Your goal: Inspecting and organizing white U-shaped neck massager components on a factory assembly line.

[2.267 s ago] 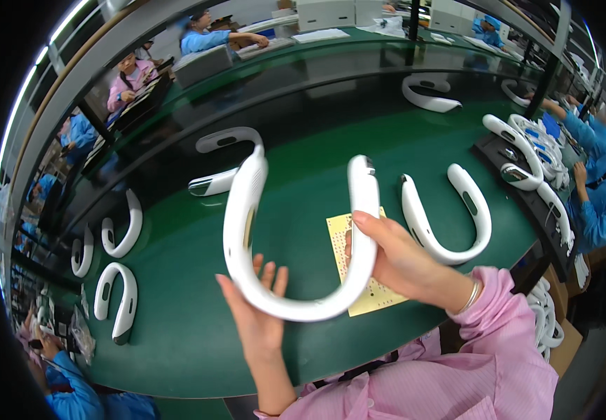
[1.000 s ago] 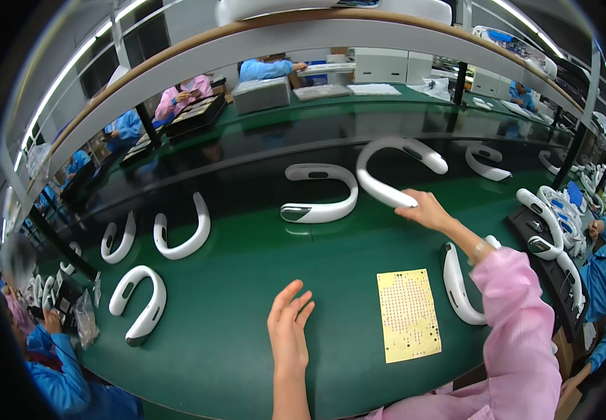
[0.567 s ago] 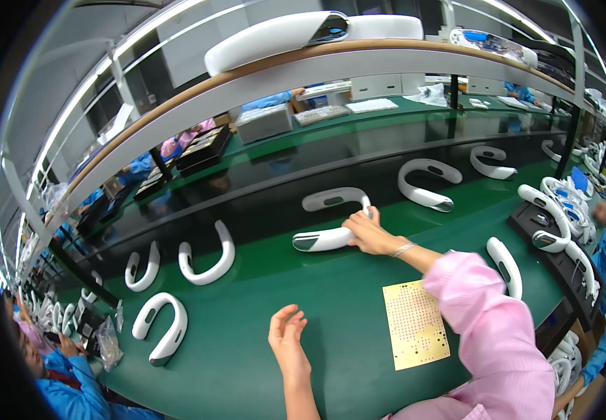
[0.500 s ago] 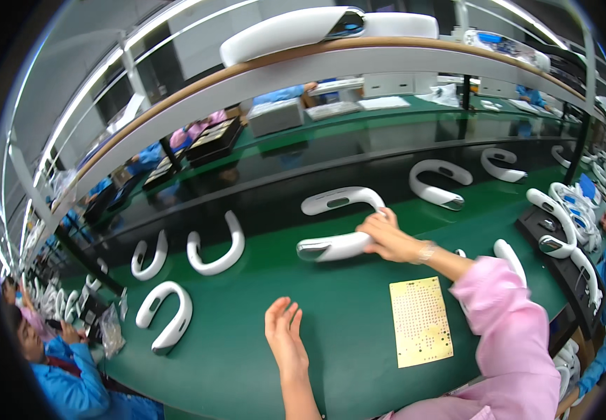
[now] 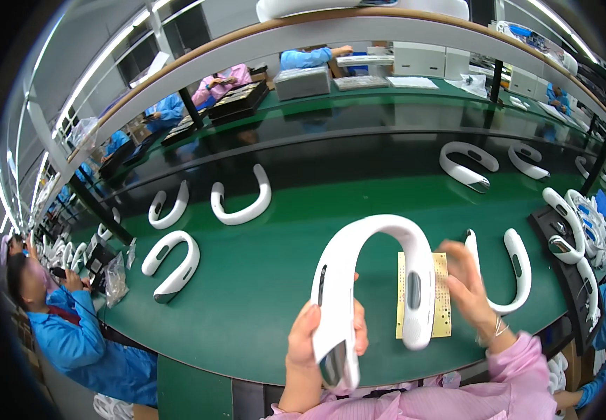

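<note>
Band (image 5: pixel 338 294) in white is raised above the counter (image 5: pixel 247 322), its open end toward the near edge, partly covering the yellow card (image 5: pixel 443 318). The left hand (image 5: pixel 303 346) is clamped on the band's left arm, left of the card. The right hand (image 5: pixel 467 287), blurred, hangs over the card's right edge, fingers parted, just beside the band's other arm. Right of the card lies a second band (image 5: pixel 523 269), a black tray (image 5: pixel 565 280) past it. Far left of the card, a co-worker (image 5: pixel 82 343) wears blue.
</note>
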Available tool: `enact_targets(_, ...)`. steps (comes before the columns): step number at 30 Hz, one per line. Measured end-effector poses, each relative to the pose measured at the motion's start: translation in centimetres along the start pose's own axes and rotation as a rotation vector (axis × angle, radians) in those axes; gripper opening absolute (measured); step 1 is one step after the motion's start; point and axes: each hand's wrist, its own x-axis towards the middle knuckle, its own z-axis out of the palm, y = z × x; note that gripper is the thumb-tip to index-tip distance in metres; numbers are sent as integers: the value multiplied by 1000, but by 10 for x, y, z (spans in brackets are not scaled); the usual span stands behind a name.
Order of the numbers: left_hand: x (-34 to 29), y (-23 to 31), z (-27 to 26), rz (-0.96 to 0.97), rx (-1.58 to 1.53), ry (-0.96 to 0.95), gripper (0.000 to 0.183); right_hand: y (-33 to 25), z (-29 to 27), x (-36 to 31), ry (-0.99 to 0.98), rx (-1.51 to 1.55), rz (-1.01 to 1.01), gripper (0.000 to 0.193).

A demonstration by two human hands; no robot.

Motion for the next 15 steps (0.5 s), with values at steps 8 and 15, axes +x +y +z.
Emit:
enact_targets(8, -7, -10, 0, -27, 74, 131, 57, 13, 36, -26, 7, 384, 374, 34)
enact_targets(15, -22, -15, -27, 34, -162, -65, 58, 12, 31, -34, -10, 323, 404, 35)
